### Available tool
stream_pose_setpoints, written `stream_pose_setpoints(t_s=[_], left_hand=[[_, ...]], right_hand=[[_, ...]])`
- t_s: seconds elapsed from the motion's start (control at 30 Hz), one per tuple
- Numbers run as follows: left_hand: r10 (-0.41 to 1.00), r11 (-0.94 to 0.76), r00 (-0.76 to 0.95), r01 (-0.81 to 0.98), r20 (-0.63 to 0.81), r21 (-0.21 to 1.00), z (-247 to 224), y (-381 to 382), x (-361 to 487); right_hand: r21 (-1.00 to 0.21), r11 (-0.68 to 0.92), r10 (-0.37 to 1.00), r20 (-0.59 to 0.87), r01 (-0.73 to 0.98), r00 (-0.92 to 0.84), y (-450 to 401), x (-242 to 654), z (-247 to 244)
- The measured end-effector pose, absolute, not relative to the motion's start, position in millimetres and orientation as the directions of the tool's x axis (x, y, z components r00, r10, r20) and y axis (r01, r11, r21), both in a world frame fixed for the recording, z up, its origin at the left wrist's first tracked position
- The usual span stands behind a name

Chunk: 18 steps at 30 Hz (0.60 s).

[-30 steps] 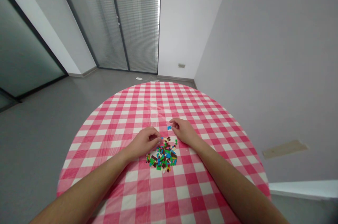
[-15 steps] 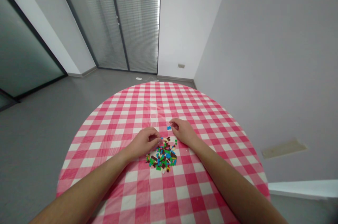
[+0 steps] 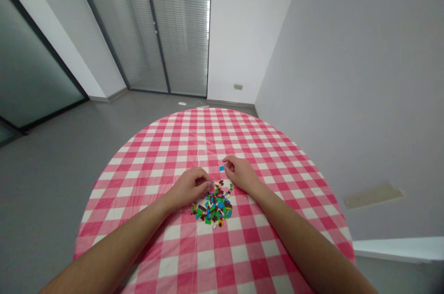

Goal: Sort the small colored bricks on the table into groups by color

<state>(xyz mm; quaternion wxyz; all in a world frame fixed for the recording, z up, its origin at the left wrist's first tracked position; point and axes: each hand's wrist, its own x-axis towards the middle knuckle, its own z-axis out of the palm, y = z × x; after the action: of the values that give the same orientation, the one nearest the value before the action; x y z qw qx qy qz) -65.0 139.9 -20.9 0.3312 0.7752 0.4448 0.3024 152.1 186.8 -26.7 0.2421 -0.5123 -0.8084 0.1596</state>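
Note:
A loose pile of small toy building bricks [image 3: 215, 208] in green, blue, brown, yellow, white and red lies on the checked tablecloth. My left hand [image 3: 191, 186] rests at the pile's upper left edge, its fingers curled and thumb drawn in near the index finger. A bit of blue shows by those fingertips, but whether they grip it is too small to tell. Beyond the pile sit some blue bricks [image 3: 222, 168], apart from the rest. Right beside them is my right hand [image 3: 240, 173], thumb and index finger apart, with nothing visible between them.
A red-and-white checked cloth [image 3: 187, 146] covers the round table. A grey wall [image 3: 364, 100] stands close on the right. Past the table's far edge, a white power strip [image 3: 182, 103] lies on the floor before glass panels with blinds [image 3: 183, 30].
Very little differs. My right thumb has shifted slightly left toward the blue bricks, while my left hand and the pile look the same.

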Motion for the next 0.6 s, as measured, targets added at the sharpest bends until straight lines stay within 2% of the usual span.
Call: stream_pose_setpoints(t_s=[0.6], left_hand=[[0.899, -0.372, 0.401, 0.481, 0.179, 0.793, -22, 140, -65]], right_hand=[[-0.6, 0.44, 0.896, 0.242, 0.668, -0.373, 182, 153, -18]])
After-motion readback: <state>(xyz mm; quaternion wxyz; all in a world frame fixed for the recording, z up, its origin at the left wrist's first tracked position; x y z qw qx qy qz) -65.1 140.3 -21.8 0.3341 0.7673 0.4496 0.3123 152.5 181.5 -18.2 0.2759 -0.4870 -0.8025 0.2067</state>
